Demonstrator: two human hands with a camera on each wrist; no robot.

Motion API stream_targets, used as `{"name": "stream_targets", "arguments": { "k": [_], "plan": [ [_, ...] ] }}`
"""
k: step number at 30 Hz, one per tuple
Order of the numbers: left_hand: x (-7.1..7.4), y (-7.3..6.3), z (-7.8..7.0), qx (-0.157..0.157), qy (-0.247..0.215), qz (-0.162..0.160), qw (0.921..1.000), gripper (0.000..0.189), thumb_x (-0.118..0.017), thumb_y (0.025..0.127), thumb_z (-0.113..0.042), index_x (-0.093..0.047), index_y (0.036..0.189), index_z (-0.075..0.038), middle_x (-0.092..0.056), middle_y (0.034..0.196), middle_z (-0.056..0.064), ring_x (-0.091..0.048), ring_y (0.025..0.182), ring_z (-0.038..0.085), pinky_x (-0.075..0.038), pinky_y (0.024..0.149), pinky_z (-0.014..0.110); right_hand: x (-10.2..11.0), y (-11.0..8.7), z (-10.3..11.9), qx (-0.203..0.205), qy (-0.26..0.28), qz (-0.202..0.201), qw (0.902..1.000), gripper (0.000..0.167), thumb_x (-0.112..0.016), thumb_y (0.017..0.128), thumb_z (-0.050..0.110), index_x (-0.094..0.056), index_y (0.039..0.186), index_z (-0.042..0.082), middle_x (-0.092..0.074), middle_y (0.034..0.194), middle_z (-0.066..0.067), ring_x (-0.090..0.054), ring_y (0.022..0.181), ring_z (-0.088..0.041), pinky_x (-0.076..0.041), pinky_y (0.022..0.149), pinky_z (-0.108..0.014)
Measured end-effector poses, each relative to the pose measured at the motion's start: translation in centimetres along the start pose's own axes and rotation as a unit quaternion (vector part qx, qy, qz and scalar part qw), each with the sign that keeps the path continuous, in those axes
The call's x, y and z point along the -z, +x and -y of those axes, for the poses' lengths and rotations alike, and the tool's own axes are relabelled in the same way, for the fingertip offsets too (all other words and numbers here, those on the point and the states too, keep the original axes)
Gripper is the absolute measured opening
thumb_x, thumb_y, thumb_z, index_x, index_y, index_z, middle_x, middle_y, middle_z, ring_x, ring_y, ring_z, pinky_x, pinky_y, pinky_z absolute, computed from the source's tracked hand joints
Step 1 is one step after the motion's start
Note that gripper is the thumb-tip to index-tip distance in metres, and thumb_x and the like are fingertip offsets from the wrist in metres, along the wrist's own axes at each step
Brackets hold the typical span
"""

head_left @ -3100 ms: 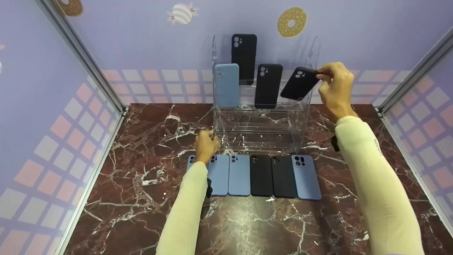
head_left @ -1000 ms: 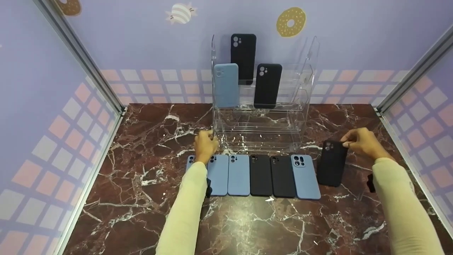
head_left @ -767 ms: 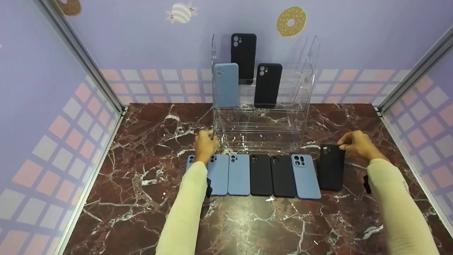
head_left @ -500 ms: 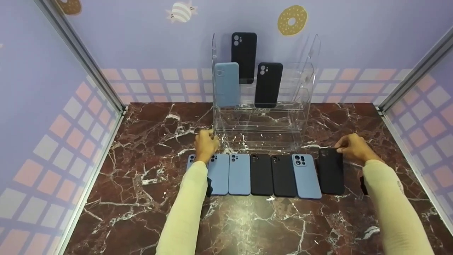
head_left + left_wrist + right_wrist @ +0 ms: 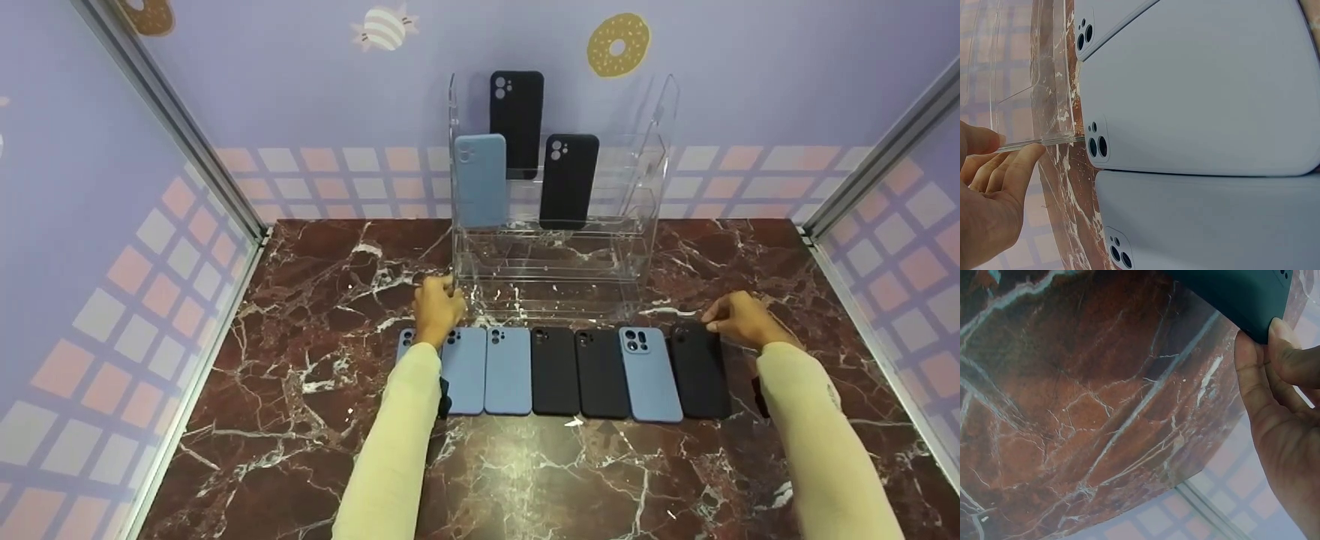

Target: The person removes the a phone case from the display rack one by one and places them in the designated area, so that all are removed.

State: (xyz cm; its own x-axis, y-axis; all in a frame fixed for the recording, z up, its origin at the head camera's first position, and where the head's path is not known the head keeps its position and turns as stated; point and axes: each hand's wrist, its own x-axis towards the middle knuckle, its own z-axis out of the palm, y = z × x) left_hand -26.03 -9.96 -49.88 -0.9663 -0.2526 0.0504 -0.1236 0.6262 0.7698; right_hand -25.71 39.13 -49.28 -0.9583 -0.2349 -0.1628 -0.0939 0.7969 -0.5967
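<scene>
Thumb and fingers of my right hand (image 5: 739, 319) pinch the upper right corner of a black phone case (image 5: 701, 375), which lies at the right end of a row on the marble table. In the right wrist view that case (image 5: 1247, 298) shows its corner between thumb and fingertips. My left hand (image 5: 437, 309) grips the left side edge of a clear acrylic display stand (image 5: 555, 270); the left wrist view shows the thin panel (image 5: 1022, 144) between thumb and fingers. Immediately left of the held case lies a blue phone case (image 5: 652, 382) with a larger camera cutout.
The row continues leftward with black cases (image 5: 555, 375) and light blue cases (image 5: 508, 375), one partly behind the left wrist. On the stand sit a light blue case (image 5: 480, 184), a black case (image 5: 568, 184) and a higher black case (image 5: 517, 120). Patterned walls enclose the table.
My right hand has brought the black case from the stand's right side down to the row's right end, lowering it flat beside the blue one. My left hand stays on the stand.
</scene>
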Motion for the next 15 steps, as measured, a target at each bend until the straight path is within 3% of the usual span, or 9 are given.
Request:
{"name": "stream_targets", "arguments": {
  "k": [11,15],
  "plan": [
    [-0.09,0.00,-0.07,-0.012,0.003,-0.006,0.9999,0.024,-0.067,0.092,-0.008,-0.079,0.112,-0.012,-0.077,0.094,0.006,-0.069,0.102,0.034,-0.048,0.094,0.052,-0.51,0.04,0.18,-0.001,0.024,0.005,0.9997,0.010,-0.069,0.089,-0.008,-0.069,0.094,-0.017,-0.070,0.089,-0.025,-0.057,0.069,-0.015,-0.048,0.059,-0.025],
    [-0.03,0.01,-0.07,-0.012,0.003,-0.004,0.9999,0.026,-0.067,0.092,-0.008,-0.078,0.115,-0.011,-0.077,0.097,0.007,-0.069,0.104,0.034,-0.048,0.094,0.052,-0.50,0.11,0.16,-0.003,0.026,0.007,0.9996,0.010,-0.068,0.089,-0.008,-0.069,0.095,-0.017,-0.071,0.089,-0.024,-0.057,0.069,-0.016,-0.047,0.059,-0.026]
  ]
}}
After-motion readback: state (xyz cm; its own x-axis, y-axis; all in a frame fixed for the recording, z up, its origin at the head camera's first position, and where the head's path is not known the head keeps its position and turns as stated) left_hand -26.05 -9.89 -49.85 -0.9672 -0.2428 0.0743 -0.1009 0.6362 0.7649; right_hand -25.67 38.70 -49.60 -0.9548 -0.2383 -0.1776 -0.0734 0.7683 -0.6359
